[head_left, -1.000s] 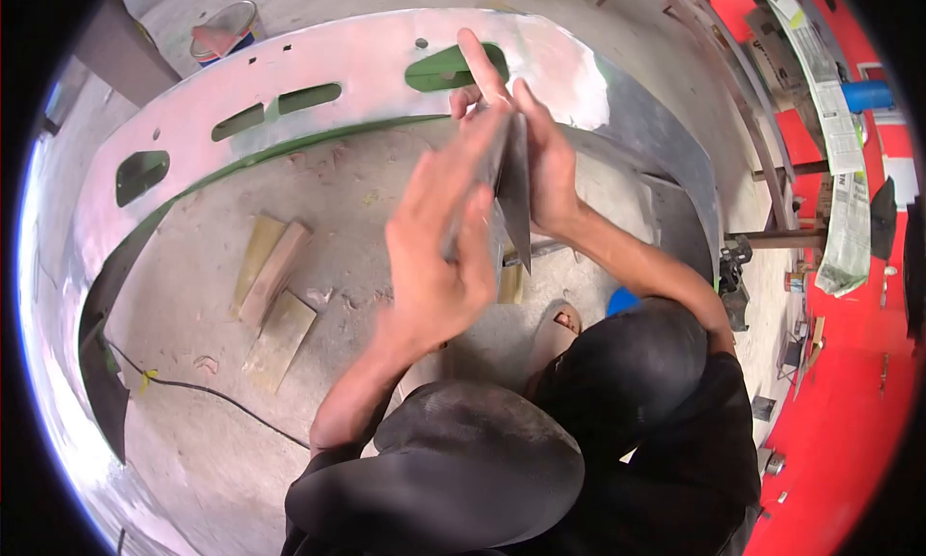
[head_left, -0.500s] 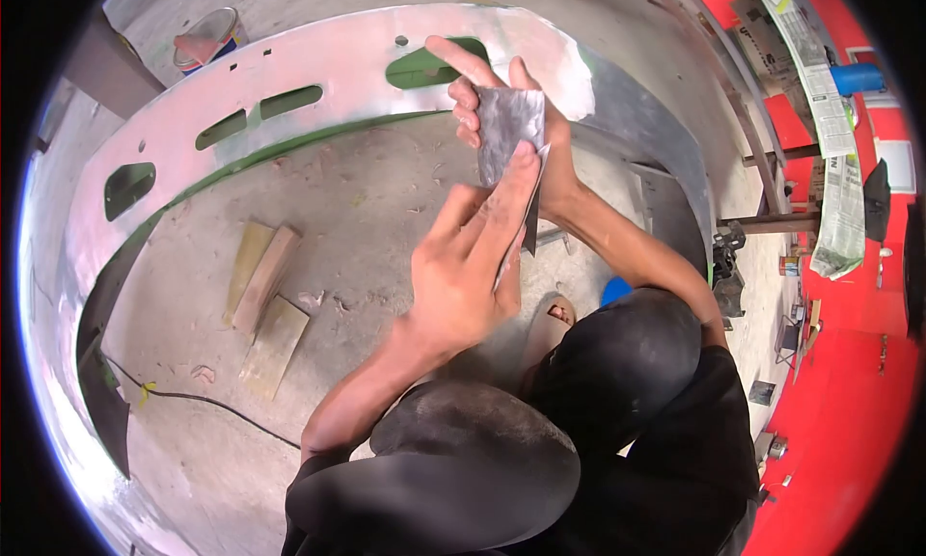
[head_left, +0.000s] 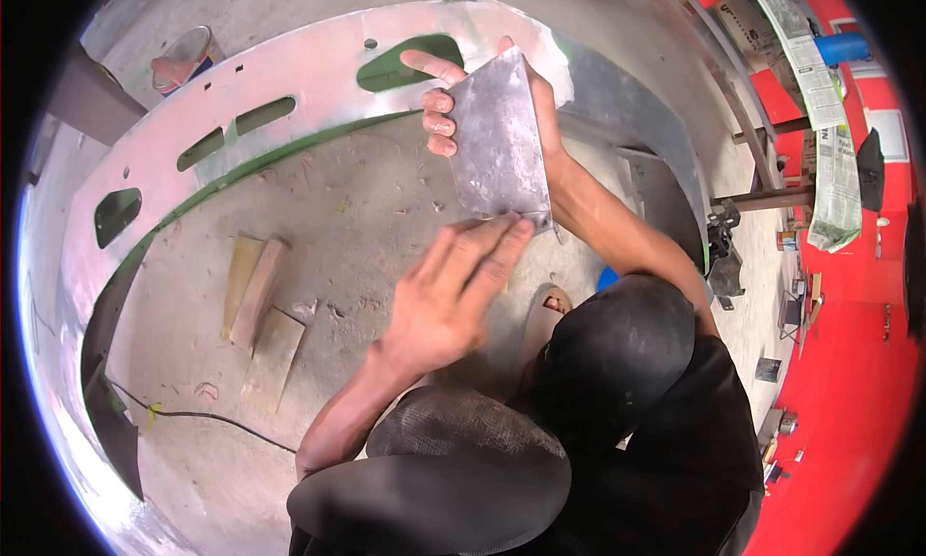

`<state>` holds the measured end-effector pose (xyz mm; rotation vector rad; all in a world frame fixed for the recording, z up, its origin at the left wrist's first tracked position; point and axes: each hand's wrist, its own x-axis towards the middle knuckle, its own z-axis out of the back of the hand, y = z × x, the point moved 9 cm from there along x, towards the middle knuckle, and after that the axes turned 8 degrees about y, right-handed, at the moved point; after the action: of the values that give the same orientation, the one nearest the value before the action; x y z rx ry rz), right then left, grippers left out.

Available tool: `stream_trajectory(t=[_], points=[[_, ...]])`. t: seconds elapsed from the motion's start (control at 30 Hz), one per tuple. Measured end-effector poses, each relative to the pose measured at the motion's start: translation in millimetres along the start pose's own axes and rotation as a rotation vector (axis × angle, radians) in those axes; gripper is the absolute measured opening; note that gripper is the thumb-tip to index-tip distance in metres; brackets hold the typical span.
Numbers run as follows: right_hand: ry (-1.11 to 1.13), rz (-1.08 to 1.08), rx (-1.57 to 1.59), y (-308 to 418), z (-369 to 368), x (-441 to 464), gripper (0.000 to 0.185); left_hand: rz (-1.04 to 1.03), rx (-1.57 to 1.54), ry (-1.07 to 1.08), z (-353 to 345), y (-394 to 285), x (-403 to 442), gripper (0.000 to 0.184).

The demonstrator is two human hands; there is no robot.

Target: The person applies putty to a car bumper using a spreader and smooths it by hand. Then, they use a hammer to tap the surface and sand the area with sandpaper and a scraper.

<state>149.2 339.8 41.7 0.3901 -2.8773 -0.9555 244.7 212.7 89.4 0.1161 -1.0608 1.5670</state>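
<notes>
A grey rectangular sheet (head_left: 502, 136) with pale, dusty smears is held up in front of me; I cannot tell its exact material. My right hand (head_left: 545, 108) supports it from behind, its fingers curled round the left edge and the index finger pointing out. Back upward, my left hand (head_left: 449, 291) has its fingers pressed together at the sheet's lower edge; its thumb is hidden. Beyond the hands curves a long car bumper (head_left: 318, 69), coated in pinkish filler with white and green patches.
Several curved blocks and flat pieces (head_left: 275, 358) lie on the concrete floor (head_left: 357, 218) inside the bumper's curve. A black cable (head_left: 217, 416) runs at the lower left. An open can (head_left: 188, 54) stands behind the bumper. A newspaper-covered strip (head_left: 837, 185) is at the right.
My left hand has slid down from the sheet's face to its lower edge. More of the sheet now faces me, and it looks flatter. My right hand keeps holding it.
</notes>
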Motion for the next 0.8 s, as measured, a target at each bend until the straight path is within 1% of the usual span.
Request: stream_trajectory(t=[0.1,0.13,0.2,0.27,0.3,0.33,0.37,0.4,0.43,0.47,0.5,0.53,0.57,0.63,0.67,0.73,0.8], points=[[-0.088,0.005,-0.097,-3.7,-1.1,5.1,0.095,-0.058,0.113,0.013,-11.3,-9.9,2.9,0.060],[-0.057,-0.017,-0.105,-6.2,-4.5,5.9,0.096,-0.069,0.156,0.006,-13.5,-11.6,4.5,0.060],[0.025,-0.074,-0.102,-15.1,-11.2,8.0,0.099,-0.036,0.117,-0.045,-11.3,-14.1,5.5,0.061],[0.032,-0.104,-0.068,-22.1,-13.4,6.6,0.100,-0.006,0.093,-0.077,-5.1,-16.7,0.2,0.061],[0.009,-0.099,-0.171,-18.1,-14.5,3.5,0.099,0.002,0.083,-0.088,-1.9,-20.0,-2.2,0.060],[-0.089,-0.089,-0.213,-16.9,-5.1,-0.1,0.098,0.006,0.088,-0.100,-2.2,-21.5,-6.4,0.061],[0.045,-0.118,-0.108,-21.8,-20.8,3.5,0.095,0.012,0.099,-0.115,-2.6,-20.7,-10.7,0.062],[0.016,-0.121,-0.118,-24.7,-23.1,4.1,0.092,0.046,0.114,-0.168,1.8,-18.4,-13.6,0.061],[-0.130,-0.051,-0.180,-26.2,-22.2,2.4,0.087,0.069,0.126,-0.224,7.9,-14.6,-14.8,0.060],[-0.163,-0.067,-0.328,-33.7,-11.2,2.3,0.084,0.130,0.064,-0.362,24.6,0.0,-17.4,0.056],[-0.269,-0.101,-0.442,-50.4,-9.0,-0.9,0.078,0.174,-0.010,-0.505,41.6,17.0,-17.2,0.051],[-0.382,-0.123,-0.568,-60.8,-8.7,-8.1,0.072,0.246,-0.165,-0.563,59.1,33.1,-20.9,0.048],[-0.405,-0.150,-0.564,-62.6,-2.9,-15.6,0.067,0.310,-0.324,-0.635,75.6,49.2,-25.8,0.044],[-0.479,-0.195,-0.568,-51.3,18.8,-26.9,0.058,0.512,-0.819,-0.584,86.2,80.9,-33.9,0.038],[-0.380,-0.168,-0.746,-45.8,6.7,-21.2,0.052,0.517,-0.807,-0.575,84.6,91.8,-43.0,0.030],[-0.182,-0.103,-1.086,-38.1,-29.5,-6.5,0.041,0.751,-0.738,-0.394,80.1,101.2,-56.4,0.029],[-0.043,-0.106,-1.387,-45.5,-23.2,-1.6,0.033,0.765,-0.574,-0.384,88.0,100.4,-66.4,0.027]])
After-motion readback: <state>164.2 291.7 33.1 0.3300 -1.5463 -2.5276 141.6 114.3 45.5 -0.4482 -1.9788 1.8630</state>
